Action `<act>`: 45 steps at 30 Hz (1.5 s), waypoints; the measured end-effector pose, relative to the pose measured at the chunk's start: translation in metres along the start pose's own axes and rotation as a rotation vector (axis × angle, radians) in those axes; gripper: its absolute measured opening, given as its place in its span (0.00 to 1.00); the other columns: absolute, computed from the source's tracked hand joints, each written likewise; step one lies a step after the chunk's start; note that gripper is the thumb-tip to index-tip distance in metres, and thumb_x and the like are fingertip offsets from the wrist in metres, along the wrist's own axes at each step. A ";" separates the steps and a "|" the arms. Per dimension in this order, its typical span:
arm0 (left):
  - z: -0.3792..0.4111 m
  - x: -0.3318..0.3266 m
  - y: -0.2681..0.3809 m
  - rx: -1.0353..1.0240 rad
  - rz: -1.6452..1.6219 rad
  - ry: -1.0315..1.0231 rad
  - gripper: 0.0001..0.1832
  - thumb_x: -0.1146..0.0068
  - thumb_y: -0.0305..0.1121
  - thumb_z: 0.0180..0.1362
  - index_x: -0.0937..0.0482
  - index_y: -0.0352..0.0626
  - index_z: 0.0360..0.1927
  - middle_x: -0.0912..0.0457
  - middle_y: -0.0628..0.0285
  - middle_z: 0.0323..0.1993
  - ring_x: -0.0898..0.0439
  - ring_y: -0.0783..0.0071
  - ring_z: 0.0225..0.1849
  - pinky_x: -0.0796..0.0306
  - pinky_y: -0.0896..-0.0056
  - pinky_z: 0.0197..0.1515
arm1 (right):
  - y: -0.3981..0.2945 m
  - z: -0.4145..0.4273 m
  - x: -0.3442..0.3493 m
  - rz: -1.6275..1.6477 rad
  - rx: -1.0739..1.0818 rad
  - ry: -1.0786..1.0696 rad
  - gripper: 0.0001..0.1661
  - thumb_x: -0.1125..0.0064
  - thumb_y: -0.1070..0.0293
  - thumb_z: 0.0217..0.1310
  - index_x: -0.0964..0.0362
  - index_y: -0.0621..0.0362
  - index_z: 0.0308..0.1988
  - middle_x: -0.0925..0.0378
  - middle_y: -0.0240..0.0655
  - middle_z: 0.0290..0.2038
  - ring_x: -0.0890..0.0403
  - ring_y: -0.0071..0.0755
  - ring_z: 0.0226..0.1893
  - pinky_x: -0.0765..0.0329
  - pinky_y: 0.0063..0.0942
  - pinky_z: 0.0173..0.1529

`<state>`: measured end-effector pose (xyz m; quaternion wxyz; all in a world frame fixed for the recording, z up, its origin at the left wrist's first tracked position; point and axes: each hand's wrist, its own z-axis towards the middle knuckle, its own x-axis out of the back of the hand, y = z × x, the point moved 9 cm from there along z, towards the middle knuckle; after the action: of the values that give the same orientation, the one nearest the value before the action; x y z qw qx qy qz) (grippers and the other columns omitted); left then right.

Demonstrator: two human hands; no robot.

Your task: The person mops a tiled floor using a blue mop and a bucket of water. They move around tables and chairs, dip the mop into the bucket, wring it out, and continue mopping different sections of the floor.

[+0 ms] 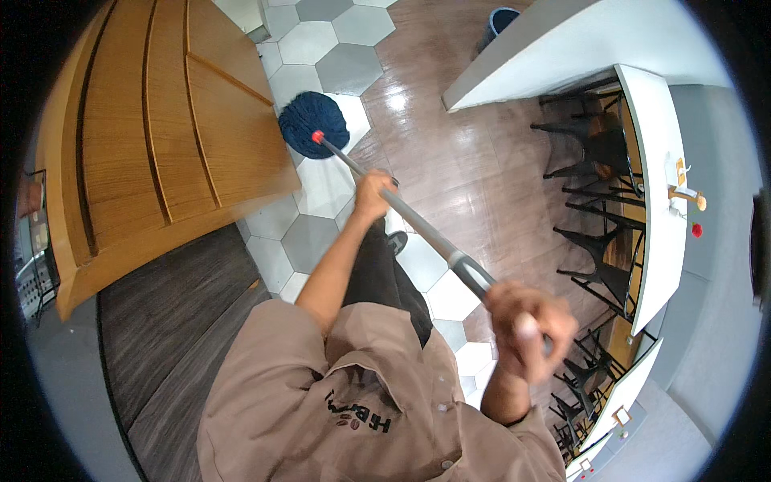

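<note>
A round string mop with a dark blue head [307,123] rests on the hexagonal floor tiles beside a wooden panelled counter. Its grey metal handle [421,223] slants up towards me from a red joint at the mop head. My left hand [374,194] is closed around the lower part of the handle. Up at the darker grip end, my right hand [530,331] is wrapped around the handle, somewhat blurred.
The wooden counter [229,132] stands close on the left. Black metal chairs [602,144] and white tables [662,241] with small flower decorations line the right. A white partition wall [512,78] juts in at the top, near a blue bin [501,21].
</note>
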<state>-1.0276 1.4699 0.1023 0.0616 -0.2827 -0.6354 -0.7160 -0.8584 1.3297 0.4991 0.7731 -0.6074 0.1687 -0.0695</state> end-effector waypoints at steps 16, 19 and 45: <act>-0.018 -0.243 0.155 -0.258 -0.234 -0.546 0.09 0.40 0.30 0.41 0.30 0.43 0.16 0.24 0.54 0.21 0.22 0.48 0.35 0.30 0.49 0.33 | -0.080 -0.021 0.068 -0.275 0.281 -0.019 0.16 0.51 0.70 0.62 0.43 0.48 0.21 0.35 0.24 0.12 0.35 0.17 0.10 0.34 0.22 0.16; -0.074 -0.171 0.134 -0.187 -0.101 -0.555 0.09 0.39 0.32 0.41 0.28 0.43 0.16 0.24 0.52 0.21 0.22 0.46 0.33 0.29 0.48 0.34 | -0.107 -0.039 0.091 -0.044 0.261 0.097 0.22 0.43 0.65 0.67 0.40 0.49 0.19 0.34 0.26 0.09 0.33 0.24 0.08 0.32 0.25 0.16; -0.090 -0.160 0.130 -0.251 -0.296 -0.494 0.11 0.39 0.31 0.43 0.30 0.43 0.15 0.24 0.54 0.22 0.22 0.47 0.38 0.28 0.47 0.36 | -0.071 -0.118 -0.034 -0.345 0.254 0.032 0.19 0.42 0.70 0.59 0.40 0.54 0.18 0.36 0.31 0.13 0.32 0.31 0.13 0.32 0.35 0.20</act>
<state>-0.8656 1.3178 0.1363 -0.2351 -0.3578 -0.5721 -0.6996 -0.9238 1.2145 0.5490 0.8174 -0.5237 0.0643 -0.2312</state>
